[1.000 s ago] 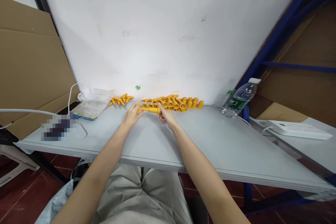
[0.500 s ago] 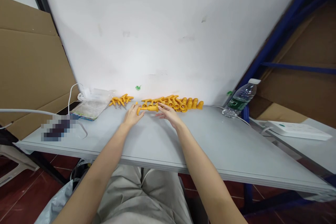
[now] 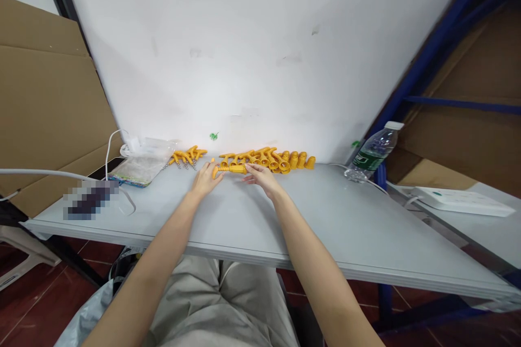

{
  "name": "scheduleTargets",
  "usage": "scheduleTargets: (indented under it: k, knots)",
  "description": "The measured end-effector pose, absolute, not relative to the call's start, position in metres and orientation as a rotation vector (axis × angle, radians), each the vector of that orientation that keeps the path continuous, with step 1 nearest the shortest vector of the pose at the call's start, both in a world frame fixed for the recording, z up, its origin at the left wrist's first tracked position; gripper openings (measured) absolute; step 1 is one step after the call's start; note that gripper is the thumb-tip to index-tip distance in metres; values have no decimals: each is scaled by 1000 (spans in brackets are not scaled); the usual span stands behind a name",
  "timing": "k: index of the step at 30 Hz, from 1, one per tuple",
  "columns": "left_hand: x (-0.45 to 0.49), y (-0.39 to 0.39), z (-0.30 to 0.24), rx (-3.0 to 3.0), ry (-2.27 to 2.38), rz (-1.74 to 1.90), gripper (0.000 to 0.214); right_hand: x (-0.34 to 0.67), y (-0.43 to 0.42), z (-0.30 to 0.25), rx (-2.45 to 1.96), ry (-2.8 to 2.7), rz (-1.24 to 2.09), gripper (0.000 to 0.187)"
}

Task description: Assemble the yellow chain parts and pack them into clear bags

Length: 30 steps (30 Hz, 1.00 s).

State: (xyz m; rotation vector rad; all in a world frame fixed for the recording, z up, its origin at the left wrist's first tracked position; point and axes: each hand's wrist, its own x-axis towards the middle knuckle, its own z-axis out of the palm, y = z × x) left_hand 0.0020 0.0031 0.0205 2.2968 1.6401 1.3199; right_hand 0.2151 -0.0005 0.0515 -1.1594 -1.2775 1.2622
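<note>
A yellow plastic corkscrew (image 3: 235, 169) with a cross handle and a ribbed barrel lies level between my hands, just above the table. My left hand (image 3: 205, 180) is closed around its handle end. At the barrel's right end, the fingertips of my right hand (image 3: 262, 178) pinch it, with the lower fingers loosely apart. Right behind, along the wall, lies a row of yellow handled pieces with round open ends (image 3: 264, 160). Several yellow handles with metal spirals (image 3: 189, 156) lie beyond my left hand. Yellow caps (image 3: 301, 160) stand at the row's right end.
The grey table (image 3: 244, 217) meets a white wall panel (image 3: 260, 54). On the left are a plastic bag (image 3: 142, 165), a white cable and a blurred-out dark item (image 3: 89, 200). A water bottle (image 3: 374, 152) leans at right, near a white power strip (image 3: 464, 200).
The fingers of my right hand have shifted very slightly at the barrel's end. Otherwise both hands and the corkscrew stay in place.
</note>
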Motion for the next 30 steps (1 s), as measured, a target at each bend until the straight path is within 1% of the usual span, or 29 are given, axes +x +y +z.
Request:
scheduleTargets:
  k: [9,14,17,20,24,27,30]
  knots:
    - [0,8,14,2346,1620,1337,37,212,-6,57,-1196,-1256,1265,13]
    - [2,8,12,2357,1647,1328,38,208,-10,59,-1232,-1223,1281,23]
    - [2,8,13,2359,1661,1302,38,207,-11,59,-1224,-1185,1310,25]
    - [2,6,14,2357,1653,1273,39,207,-10,59,-1188,-1102,1432,21]
    - [3,3,15,2327,1612,1246,46,206,-7,57,-1051,-903,1774,13]
    - [3,3,17,2266,1571,1382,47,194,-6,49,-979,-827,1861,10]
    - [-1,9,19,2032,1570,1735,41,175,-3,37,-961,-895,1760,6]
